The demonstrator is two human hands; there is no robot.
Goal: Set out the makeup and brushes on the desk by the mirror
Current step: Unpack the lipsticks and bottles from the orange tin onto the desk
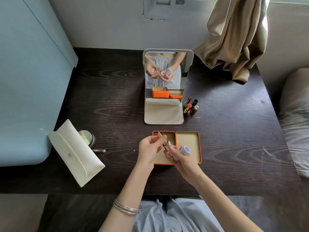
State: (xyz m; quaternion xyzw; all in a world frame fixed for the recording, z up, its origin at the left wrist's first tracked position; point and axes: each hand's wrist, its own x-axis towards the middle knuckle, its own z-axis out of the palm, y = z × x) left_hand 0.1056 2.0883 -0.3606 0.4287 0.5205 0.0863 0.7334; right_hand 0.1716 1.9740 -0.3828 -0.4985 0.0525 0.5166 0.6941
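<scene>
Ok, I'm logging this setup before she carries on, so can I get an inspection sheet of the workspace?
Surface: dark wood-grain desk, scuffed.
Job's things: mirror upright; four lipsticks standing to its right; orange tin and its lid open side by side.
Clutter: cream pouch, round compact, small clear tube.
Hands: left hand holds a rose-gold lipstick; right hand holds a lilac tube.
Cables: nothing seen.
Surroundings: beige curtain, blue cabinet.

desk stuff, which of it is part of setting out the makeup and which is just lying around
In the job: lipsticks by the mirror, orange tin, pink lipstick and lilac tube in hand, cream pouch, compact.
Just lying about: curtain, pillow.
</scene>
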